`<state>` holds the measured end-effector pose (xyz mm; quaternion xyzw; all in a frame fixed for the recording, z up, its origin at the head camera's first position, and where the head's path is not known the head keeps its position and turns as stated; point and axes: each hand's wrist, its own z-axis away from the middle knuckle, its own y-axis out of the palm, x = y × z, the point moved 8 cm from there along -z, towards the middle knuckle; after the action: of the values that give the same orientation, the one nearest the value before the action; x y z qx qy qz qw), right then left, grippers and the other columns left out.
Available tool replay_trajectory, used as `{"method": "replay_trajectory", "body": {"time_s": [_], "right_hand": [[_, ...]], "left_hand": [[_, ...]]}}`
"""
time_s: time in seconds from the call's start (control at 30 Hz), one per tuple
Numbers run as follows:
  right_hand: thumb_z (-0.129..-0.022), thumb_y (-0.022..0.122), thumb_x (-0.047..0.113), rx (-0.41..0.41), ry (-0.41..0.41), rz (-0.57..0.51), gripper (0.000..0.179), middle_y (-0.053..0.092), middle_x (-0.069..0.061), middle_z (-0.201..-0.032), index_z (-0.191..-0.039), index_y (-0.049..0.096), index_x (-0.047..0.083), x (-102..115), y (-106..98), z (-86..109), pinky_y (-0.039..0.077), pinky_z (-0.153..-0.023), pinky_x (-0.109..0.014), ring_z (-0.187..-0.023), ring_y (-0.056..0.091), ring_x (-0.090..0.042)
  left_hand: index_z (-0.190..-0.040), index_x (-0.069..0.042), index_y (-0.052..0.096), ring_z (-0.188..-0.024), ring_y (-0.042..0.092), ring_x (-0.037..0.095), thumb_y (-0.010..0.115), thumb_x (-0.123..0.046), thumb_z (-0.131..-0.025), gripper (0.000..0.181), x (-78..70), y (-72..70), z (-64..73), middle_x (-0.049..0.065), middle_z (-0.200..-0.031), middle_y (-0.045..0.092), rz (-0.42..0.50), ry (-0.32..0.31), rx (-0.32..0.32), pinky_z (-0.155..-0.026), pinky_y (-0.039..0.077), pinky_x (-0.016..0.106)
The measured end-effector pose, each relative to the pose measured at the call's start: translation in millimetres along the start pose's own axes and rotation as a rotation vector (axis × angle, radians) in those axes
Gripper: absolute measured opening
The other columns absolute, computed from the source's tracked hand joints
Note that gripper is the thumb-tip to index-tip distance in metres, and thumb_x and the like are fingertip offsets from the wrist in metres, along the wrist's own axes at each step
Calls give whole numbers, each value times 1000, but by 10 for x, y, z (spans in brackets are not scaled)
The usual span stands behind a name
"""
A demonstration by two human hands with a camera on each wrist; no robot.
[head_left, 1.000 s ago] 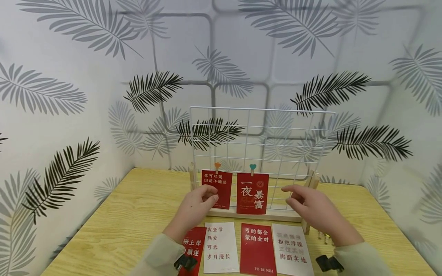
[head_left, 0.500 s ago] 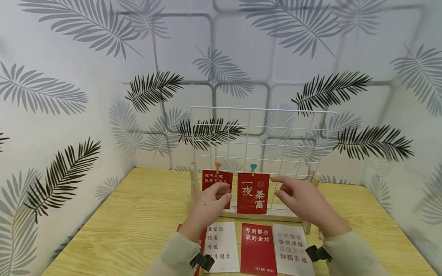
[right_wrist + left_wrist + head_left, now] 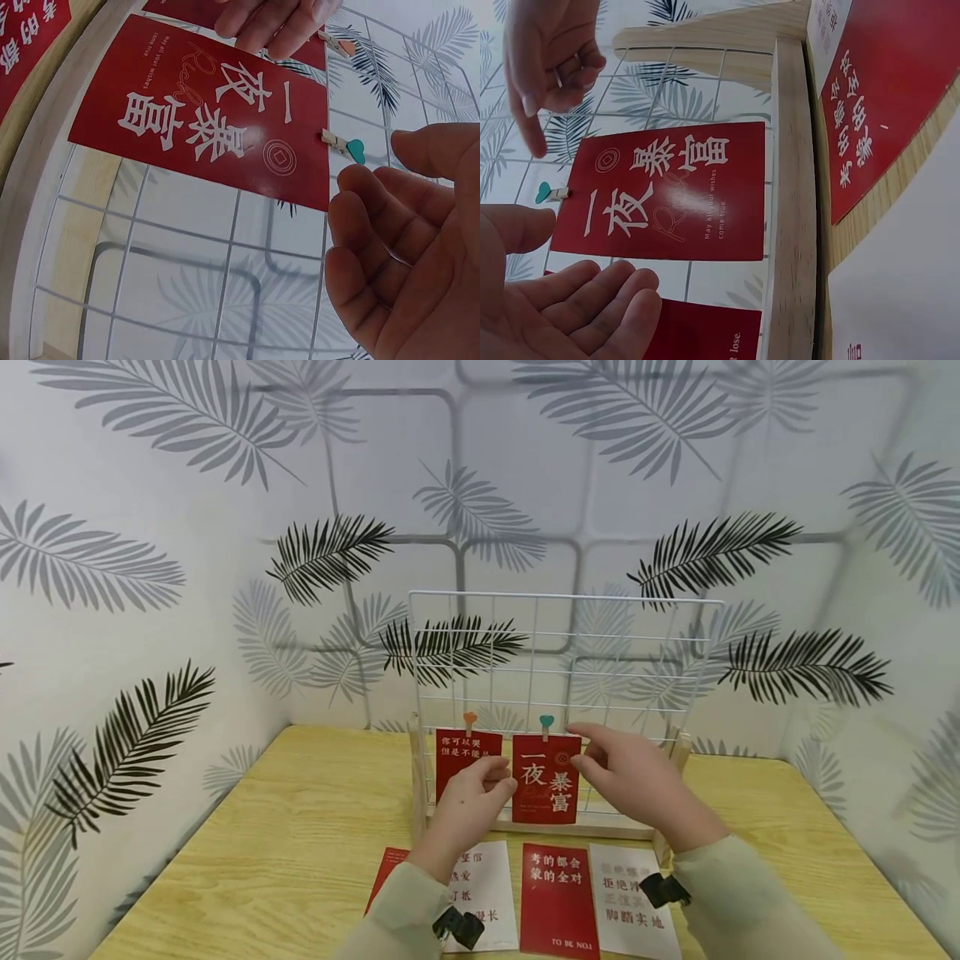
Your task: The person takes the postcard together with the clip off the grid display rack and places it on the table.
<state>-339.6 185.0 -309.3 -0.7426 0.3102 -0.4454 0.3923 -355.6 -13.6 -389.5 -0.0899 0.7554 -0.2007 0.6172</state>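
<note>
A red card with white characters hangs on a white wire grid, held at its top by a small wooden clip with a teal heart. My left hand is at the card's left edge, fingers loosely bent and holding nothing. At the upper right edge is my right hand, its thumb and fingers apart; in the right wrist view its fingertips come right up to the card's corner. A second red card hangs to the left from an orange heart clip, partly hidden behind my left hand.
The grid stands in a wooden base on a yellow wood-grain table. In front lie a white card, a red card, another white card and a red card partly covered by my left arm. Behind is a leaf-patterned wall.
Both hands have moved inward toward the card under the teal clip, the left going right and the right going left. The cards and clips hang as before.
</note>
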Motion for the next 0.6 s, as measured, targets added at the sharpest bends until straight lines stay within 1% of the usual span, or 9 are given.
{"method": "replay_trajectory", "body": {"time_s": [0.17, 0.27, 0.33, 0.47, 0.6], "right_hand": [[-100, 63, 26, -18, 5, 22, 48, 61, 7, -79, -147, 54, 18, 45, 7, -99, 44, -54, -34, -59, 50, -14], [-100, 62, 28, -18, 14, 42, 50, 64, 6, -83, -148, 52, 19, 70, 18, -156, 44, -53, -33, -57, 51, -13], [-100, 61, 28, -9, 19, 65, 51, 65, 6, -83, -149, 51, 20, 103, 31, -197, 44, -51, -33, -55, 51, -13], [-100, 61, 28, -6, -4, 157, 51, 61, 8, -74, -149, 51, 18, 176, 50, -274, 42, -48, -32, -53, 49, -12], [-100, 61, 29, -1, -16, 237, 51, 55, 8, -64, -148, 52, 16, 189, 72, -330, 39, -46, -31, -52, 47, -13]], "left_hand": [[-140, -14, 58, -118, 61, 26, 61, -33, -102, 43, 19, 39, -42, 2, -128, 64, -26, -17, -9, -96, 52, 47], [-137, -14, 60, -115, 63, 25, 62, -33, -101, 40, 24, 42, -74, 2, -125, 65, -48, -15, -23, -94, 53, 47], [-134, -15, 61, -110, 64, 23, 63, -31, -101, 37, 15, 41, -99, 1, -121, 67, -68, -11, -34, -92, 54, 46], [-128, -17, 63, -100, 65, 17, 64, -29, -101, 29, -40, 27, -146, -3, -111, 69, -130, 12, -60, -86, 56, 40], [-124, -18, 64, -92, 64, 13, 64, -28, -101, 25, -74, 33, -182, -6, -104, 69, -173, 24, -64, -82, 56, 37]]}}
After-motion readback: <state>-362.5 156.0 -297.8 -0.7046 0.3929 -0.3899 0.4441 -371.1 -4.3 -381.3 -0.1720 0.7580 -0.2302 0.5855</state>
